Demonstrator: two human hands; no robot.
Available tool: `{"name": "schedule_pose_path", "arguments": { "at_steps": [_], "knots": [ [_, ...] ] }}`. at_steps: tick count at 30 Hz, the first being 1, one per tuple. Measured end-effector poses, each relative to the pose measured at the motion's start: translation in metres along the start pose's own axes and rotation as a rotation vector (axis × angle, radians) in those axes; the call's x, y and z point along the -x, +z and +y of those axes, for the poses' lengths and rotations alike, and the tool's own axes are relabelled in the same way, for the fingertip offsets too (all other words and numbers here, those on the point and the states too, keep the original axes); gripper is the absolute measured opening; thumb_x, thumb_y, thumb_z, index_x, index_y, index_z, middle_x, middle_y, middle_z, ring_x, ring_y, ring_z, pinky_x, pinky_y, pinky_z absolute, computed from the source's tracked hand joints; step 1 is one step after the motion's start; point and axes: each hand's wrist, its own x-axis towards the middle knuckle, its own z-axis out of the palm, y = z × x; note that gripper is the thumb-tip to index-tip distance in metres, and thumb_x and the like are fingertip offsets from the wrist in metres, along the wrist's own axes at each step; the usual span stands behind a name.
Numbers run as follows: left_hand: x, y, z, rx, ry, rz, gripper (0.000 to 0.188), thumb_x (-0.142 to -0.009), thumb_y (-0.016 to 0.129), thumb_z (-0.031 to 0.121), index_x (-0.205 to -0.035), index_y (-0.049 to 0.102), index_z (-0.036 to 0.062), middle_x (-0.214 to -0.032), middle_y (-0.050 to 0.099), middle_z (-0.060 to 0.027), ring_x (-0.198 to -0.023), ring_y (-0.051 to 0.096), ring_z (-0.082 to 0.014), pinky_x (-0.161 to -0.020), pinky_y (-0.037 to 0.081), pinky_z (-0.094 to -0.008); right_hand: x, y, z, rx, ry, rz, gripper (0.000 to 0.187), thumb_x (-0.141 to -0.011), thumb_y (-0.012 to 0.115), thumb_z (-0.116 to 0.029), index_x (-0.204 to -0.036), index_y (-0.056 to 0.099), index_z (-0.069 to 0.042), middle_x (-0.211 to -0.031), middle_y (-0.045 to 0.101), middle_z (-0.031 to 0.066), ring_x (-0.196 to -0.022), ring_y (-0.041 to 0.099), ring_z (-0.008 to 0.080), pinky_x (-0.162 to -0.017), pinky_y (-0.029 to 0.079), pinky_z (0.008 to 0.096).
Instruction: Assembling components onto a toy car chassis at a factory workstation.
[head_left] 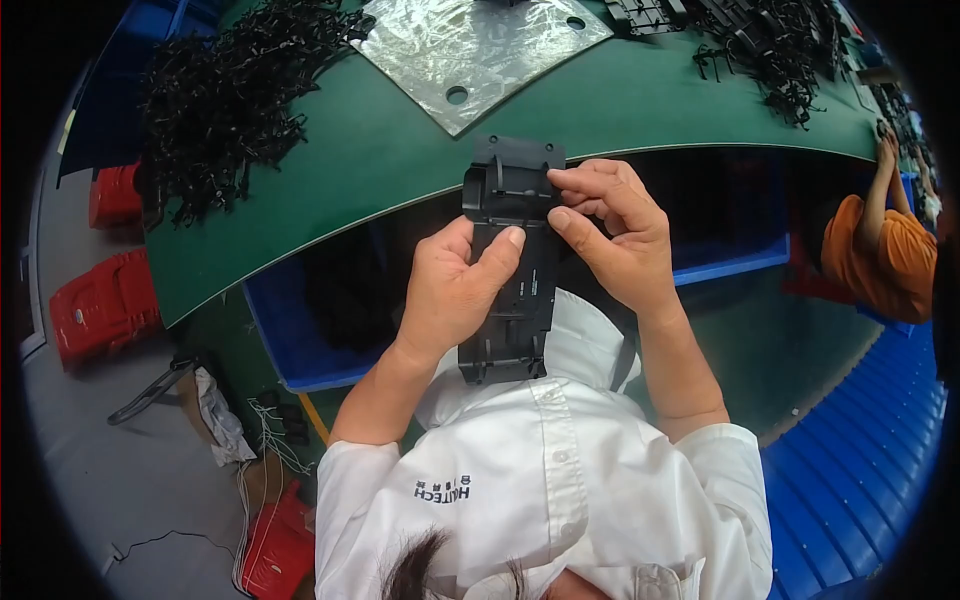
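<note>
A long black moulded plastic part (525, 290) is held upright in front of my body, its lower end close to my white shirt. It has raised ribs and a boxy section with a flat, holed tab at its far end. My left hand (447, 290) is closed round the left edge, thumb lying across the face. At the far right edge, my right hand (625, 240) has its thumb and index fingertip bent against the boxy section in a pinch. Anything small between those fingertips is too hidden to make out.
Beyond the part is a green table (350, 180) with a curved front edge. A heap of small black clips (225, 110) lies left, a scratched metal plate (470, 60) in the middle, more black parts (770, 50) right. Blue bins (290, 340) stand underneath; another person (880, 230) is at right.
</note>
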Motion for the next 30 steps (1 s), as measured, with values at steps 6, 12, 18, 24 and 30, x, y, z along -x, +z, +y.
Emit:
{"name": "schedule_pose_path", "arguments": {
  "at_steps": [6, 12, 18, 24, 30],
  "knots": [
    [-0.003, -0.002, -0.002, 0.029, -0.005, -0.006, 0.017, -0.089, 0.059, 0.015, -0.095, 0.061, -0.0013, -0.077, 0.062, 0.0006, -0.065, 0.052, -0.0022, -0.056, 0.045, -0.0189, -0.002, 0.004, 0.002, 0.040, -0.018, 0.025, 0.032, -0.075, 0.069, 0.001, -0.106, 0.066, -0.006, -0.095, 0.055, 0.0060, -0.079, 0.054, 0.0107, -0.071, 0.048, 0.0213],
    [-0.001, 0.001, 0.003, -0.053, 0.058, -0.010, 0.018, -0.089, 0.059, 0.014, -0.099, 0.062, -0.0004, -0.077, 0.062, 0.0018, -0.066, 0.052, -0.0024, -0.058, 0.045, -0.0196, -0.007, -0.003, -0.018, 0.174, -0.057, -0.043, 0.031, -0.073, 0.068, 0.003, -0.104, 0.066, -0.005, -0.084, 0.057, 0.0062, -0.067, 0.055, 0.0093, -0.059, 0.045, 0.0201],
    [-0.003, -0.002, 0.001, -0.176, 0.127, 0.019, 0.022, -0.088, 0.060, 0.017, -0.098, 0.062, -0.0023, -0.076, 0.064, -0.0006, -0.067, 0.052, -0.0027, -0.060, 0.046, -0.0208, -0.011, -0.006, -0.023, 0.115, -0.057, -0.015, 0.018, -0.075, 0.066, 0.002, -0.092, 0.066, -0.002, -0.076, 0.058, 0.0063, -0.061, 0.054, 0.0113, -0.056, 0.043, 0.0216],
    [-0.004, -0.025, 0.008, -0.066, 0.187, 0.097, 0.017, -0.089, 0.060, 0.015, -0.094, 0.063, -0.0007, -0.076, 0.061, 0.0020, -0.066, 0.050, -0.0025, -0.059, 0.043, -0.0190, -0.022, -0.052, -0.049, -0.240, 0.174, 0.053, 0.016, -0.082, 0.063, 0.001, -0.098, 0.065, 0.001, -0.088, 0.062, 0.0035, -0.072, 0.058, 0.0065, -0.061, 0.049, 0.0192],
    [-0.017, -0.056, 0.025, 0.101, 0.331, 0.257, 0.016, -0.091, 0.059, 0.016, -0.091, 0.061, 0.0003, -0.078, 0.062, 0.0016, -0.067, 0.052, -0.0021, -0.059, 0.043, -0.0178, -0.080, -0.125, -0.081, 0.094, 0.083, 0.262, 0.018, -0.084, 0.062, -0.006, -0.101, 0.064, 0.000, -0.076, 0.061, 0.0004, -0.064, 0.055, 0.0064, -0.058, 0.046, 0.0199]
  ]
}}
